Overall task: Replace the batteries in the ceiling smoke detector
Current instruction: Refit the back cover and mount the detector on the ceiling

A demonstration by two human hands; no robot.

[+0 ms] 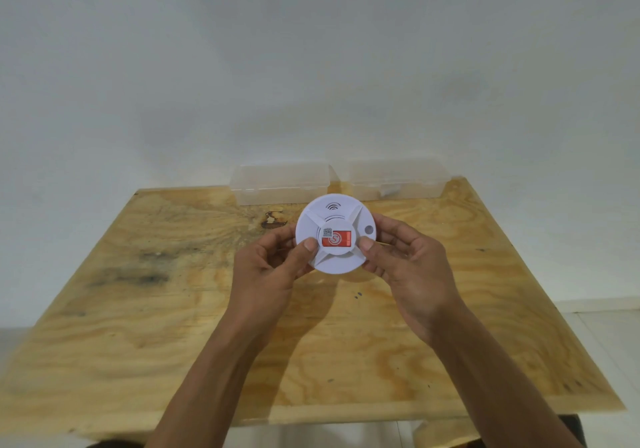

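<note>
Hands: left hand (273, 267) and right hand (408, 264) both grip the smoke detector (335, 232), thumbs on its face
Detector: held between them, above the plywood table (173, 309)

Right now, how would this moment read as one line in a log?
stage: detector in hand, unopened | left hand: grips smoke detector | right hand: grips it | behind: two clear boxes on table

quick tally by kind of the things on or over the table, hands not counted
smoke detector, white, held over the table by both hands: 1
clear plastic boxes, lids shut, at the table's far edge, left and right: 2
total: 3
</note>
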